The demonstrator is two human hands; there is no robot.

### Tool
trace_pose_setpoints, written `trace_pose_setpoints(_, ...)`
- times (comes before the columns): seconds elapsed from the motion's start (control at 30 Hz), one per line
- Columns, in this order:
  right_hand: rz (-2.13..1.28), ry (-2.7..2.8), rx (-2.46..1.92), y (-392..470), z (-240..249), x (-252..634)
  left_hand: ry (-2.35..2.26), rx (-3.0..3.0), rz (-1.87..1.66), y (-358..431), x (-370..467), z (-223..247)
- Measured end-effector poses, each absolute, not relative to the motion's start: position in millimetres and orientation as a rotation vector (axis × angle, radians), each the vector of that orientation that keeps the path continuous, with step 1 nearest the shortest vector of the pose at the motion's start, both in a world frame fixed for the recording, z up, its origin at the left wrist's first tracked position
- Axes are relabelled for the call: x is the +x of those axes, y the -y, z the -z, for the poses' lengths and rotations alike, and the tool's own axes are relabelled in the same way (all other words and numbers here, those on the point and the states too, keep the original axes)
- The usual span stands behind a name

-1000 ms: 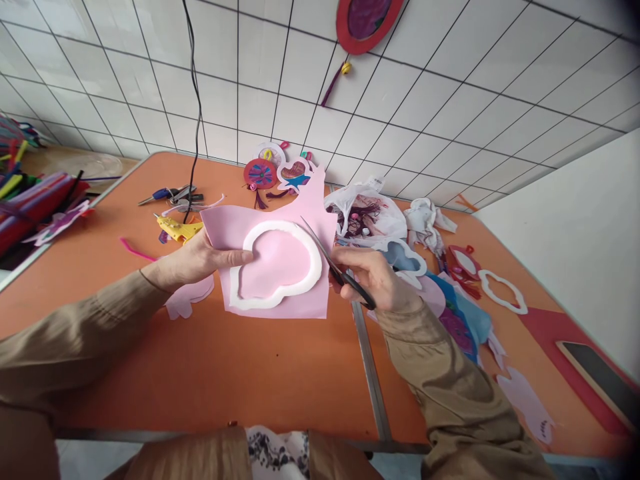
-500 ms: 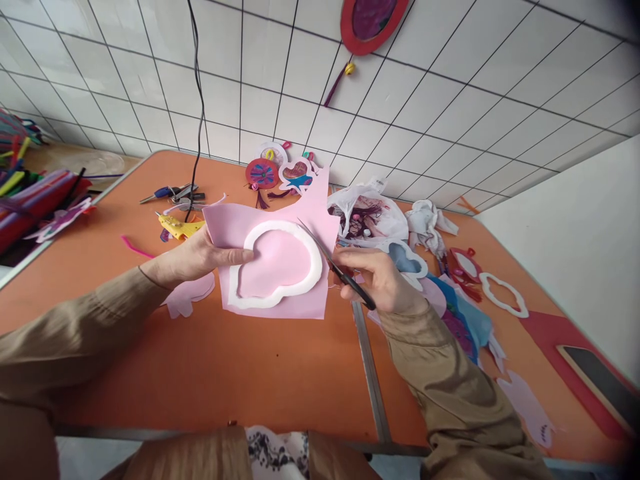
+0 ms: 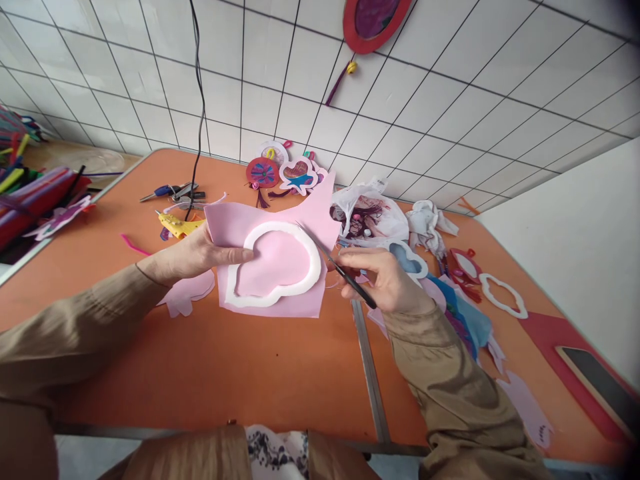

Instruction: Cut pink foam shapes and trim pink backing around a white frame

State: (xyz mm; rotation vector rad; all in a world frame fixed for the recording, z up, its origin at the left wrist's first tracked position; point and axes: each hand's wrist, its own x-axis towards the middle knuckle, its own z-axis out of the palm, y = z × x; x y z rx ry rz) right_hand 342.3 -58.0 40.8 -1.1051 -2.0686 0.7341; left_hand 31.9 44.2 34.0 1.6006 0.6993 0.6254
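My left hand [image 3: 213, 257] pinches a pink foam sheet [image 3: 280, 257] at its left side, thumb on top and fingers hidden beneath. On the sheet lies a white heart-shaped frame [image 3: 313, 267], with my thumb tip reaching over its left edge. My right hand [image 3: 380, 277] holds scissors [image 3: 353, 283] with black handles. Their blades point up and left, at the sheet's right part beside the frame's upper right curve. Both hands hold their things above the orange table [image 3: 225, 373].
A yellow glue gun [image 3: 181, 225] and keys [image 3: 183, 192] lie at left. Decorated ornaments [image 3: 263, 173] sit near the tiled wall. To the right are a plastic bag [image 3: 390, 210], a white cloud-shaped frame [image 3: 504, 295] and a phone [image 3: 597, 383]. A black cord [image 3: 200, 100] hangs behind.
The pink sheet's right side has shifted and tilted slightly, its lower right edge moving a little left. The scissors stay at nearly the same spot on it.
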Motion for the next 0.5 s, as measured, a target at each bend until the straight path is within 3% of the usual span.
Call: trace_pose_setpoints(0.5,-0.663,2.149,-1.05,57.1,-42.3,350.4,-0.593,1.652,-0.572,-45.5,29.1,-39.2)
